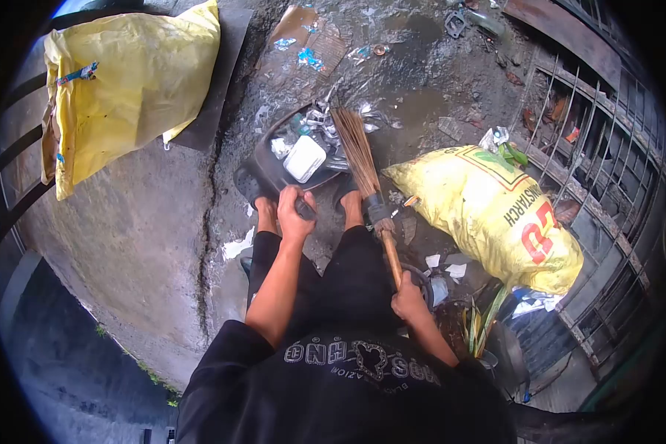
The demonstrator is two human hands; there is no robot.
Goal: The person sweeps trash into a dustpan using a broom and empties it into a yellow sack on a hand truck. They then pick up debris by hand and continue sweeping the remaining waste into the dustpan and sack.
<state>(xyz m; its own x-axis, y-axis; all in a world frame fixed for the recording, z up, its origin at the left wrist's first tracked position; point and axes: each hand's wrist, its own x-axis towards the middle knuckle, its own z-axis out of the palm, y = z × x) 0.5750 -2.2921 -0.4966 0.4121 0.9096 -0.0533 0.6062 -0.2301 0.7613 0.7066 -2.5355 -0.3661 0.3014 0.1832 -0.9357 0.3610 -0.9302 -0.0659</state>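
Observation:
My left hand [297, 213] is wrapped round the handle of a dark dustpan [263, 164], which rests on the wet ground in front of my feet. In the pan lie a white foam container [304, 158] and crumpled silvery wrappers [281, 147]. My right hand [409, 298] is closed on the wooden handle of a stick broom [357, 148]. The broom's bristles point away from me and reach the right edge of the pan, beside more silvery litter.
A full yellow sack [488, 214] lies to the right, near metal bars [596, 170]. Another yellow sack [133, 81] is at the upper left. Flattened cardboard [292, 33] lies ahead on the wet ground. A potted plant [481, 329] stands at the lower right.

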